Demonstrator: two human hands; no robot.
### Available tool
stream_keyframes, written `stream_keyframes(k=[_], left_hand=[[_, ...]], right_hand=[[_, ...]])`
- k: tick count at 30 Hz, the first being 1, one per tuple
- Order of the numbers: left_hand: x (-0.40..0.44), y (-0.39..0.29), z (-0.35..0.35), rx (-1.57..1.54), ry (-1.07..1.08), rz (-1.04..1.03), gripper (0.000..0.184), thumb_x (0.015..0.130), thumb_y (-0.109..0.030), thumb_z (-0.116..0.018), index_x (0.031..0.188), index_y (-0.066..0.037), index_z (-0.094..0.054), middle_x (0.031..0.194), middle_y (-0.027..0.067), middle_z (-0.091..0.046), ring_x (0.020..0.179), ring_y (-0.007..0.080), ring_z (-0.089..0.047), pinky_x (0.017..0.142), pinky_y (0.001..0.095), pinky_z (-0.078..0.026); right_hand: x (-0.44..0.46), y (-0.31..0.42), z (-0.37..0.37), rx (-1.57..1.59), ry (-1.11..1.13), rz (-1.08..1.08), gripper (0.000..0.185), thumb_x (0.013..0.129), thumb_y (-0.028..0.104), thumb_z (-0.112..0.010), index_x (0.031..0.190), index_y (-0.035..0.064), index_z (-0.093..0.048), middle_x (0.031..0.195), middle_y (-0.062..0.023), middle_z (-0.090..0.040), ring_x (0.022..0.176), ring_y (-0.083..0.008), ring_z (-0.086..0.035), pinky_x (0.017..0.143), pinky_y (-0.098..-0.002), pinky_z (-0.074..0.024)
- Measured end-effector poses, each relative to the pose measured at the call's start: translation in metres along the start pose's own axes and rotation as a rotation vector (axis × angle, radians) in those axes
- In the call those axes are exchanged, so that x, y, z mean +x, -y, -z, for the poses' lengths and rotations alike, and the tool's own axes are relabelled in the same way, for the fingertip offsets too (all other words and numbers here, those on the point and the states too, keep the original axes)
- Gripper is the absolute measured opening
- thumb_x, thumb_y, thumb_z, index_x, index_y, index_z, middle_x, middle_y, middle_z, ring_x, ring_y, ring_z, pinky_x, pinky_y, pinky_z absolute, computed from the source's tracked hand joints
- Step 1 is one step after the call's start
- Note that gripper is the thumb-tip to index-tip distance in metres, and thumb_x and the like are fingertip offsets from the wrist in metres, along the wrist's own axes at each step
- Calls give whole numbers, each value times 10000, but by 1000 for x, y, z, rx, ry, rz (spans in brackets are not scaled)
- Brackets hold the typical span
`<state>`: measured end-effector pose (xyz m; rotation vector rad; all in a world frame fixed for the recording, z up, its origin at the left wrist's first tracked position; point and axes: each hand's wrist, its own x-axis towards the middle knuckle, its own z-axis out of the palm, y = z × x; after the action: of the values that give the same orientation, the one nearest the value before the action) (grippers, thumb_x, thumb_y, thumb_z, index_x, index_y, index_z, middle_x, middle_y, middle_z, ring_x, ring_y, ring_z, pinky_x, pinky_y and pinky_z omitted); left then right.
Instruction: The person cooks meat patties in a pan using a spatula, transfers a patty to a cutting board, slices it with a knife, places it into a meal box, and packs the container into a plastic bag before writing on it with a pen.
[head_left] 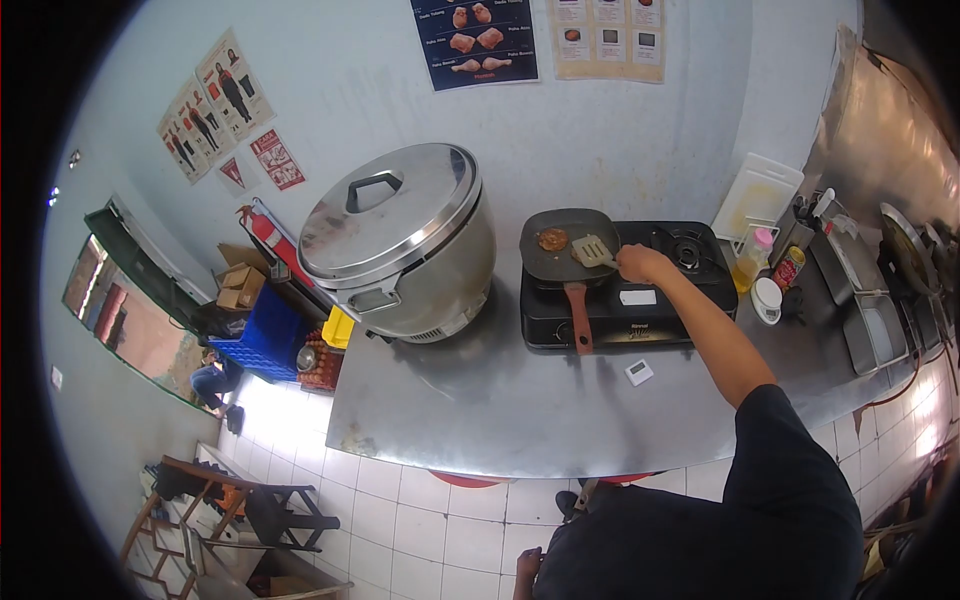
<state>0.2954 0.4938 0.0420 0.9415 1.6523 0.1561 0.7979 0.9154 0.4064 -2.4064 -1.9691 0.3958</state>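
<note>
Browned patty (552, 239): in the head view, lies in the square frying pan (545, 268) on the left side of the two-burner gas stove (660, 320).
Slotted spatula (592, 252): blade inside the pan, just beside the patty, on the side toward the stove's right burner (690, 250).
Right hand (638, 262): closed round the spatula's grip, above the stove.
Left hand (528, 562): low, well in front of the stove, apart from the right; whether it grips anything cannot be told.
Pan handle (577, 315): juts over the stove's front, unheld; steadying it would probably stop sliding.
Blade edge: best slid low and flat, fully under the patty before any lift.
</note>
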Motion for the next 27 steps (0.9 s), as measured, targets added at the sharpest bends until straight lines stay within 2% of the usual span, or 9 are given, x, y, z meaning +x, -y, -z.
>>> stream_keyframes(k=[3, 6, 9, 15, 18, 21, 24, 27], left_hand=[[-7, -10, 3, 16, 44, 69, 487, 901, -391, -533, 1057, 52, -665, 1035, 196, -691, 1021, 307, -641, 906, 375, -475], [-11, -12, 3, -11, 10, 33, 490, 901, -387, -540, 1051, 63, -662, 1023, 194, -696, 1009, 297, -647, 898, 365, -478], [-27, -29, 5, -98, -9, 76, 499, 895, -383, -556, 1071, 74, -649, 1018, 190, -699, 989, 291, -653, 883, 358, -485], [-22, -23, 6, -65, 0, 88, 512, 887, -373, -568, 1125, 77, -622, 1003, 174, -707, 948, 255, -659, 845, 343, -498], [-21, -25, 6, -72, 1, 109, 499, 891, -361, -559, 1120, 78, -624, 992, 170, -710, 929, 248, -661, 827, 338, -502], [-17, -20, 5, -71, 9, 85, 496, 893, -356, -550, 1128, 76, -622, 982, 164, -712, 902, 242, -662, 811, 333, -505], [-4, -9, 5, -112, 29, 100, 439, 908, -290, -589, 1163, 67, -566, 981, 177, -695, 778, 213, -672, 571, 290, -502], [1, -1, 5, -109, 43, 93, 441, 909, -292, -589, 1181, 53, -550, 998, 169, -695, 808, 225, -681, 592, 290, -498]], right_hand=[[8, -6, -8, -43, -42, 31, 306, 785, 61, -483, 997, 16, -697, 808, -215, -687, 717, -339, -698, 622, -413, -560], [-6, 6, 11, 20, 77, -18, 292, 814, 116, -545, 1019, -59, -658, 1029, -293, -650, 989, -404, -646, 842, -446, -533], [-2, 2, 5, 36, 40, -12, 288, 817, 115, -542, 1010, -62, -661, 1025, -291, -652, 981, -404, -649, 835, -445, -536], [-7, 6, 12, 31, 82, -20, 293, 822, 123, -543, 1006, -74, -658, 1025, -291, -652, 984, -404, -648, 832, -446, -537], [10, -5, -6, -87, 8, 43, 330, 799, 79, -488, 1054, 36, -693, 921, -220, -690, 814, -349, -696, 707, -421, -561], [2, 1, 3, 8, 55, -1, 294, 821, 123, -546, 1013, -68, -659, 1038, -291, -649, 988, -402, -647, 835, -449, -536], [1, 2, 4, 14, 67, -16, 297, 822, 124, -545, 1019, -66, -659, 1039, -287, -650, 992, -404, -645, 840, -450, -533], [4, 0, 0, -51, 32, -6, 331, 795, 79, -491, 1052, 22, -691, 912, -223, -690, 798, -355, -697, 693, -423, -562]])
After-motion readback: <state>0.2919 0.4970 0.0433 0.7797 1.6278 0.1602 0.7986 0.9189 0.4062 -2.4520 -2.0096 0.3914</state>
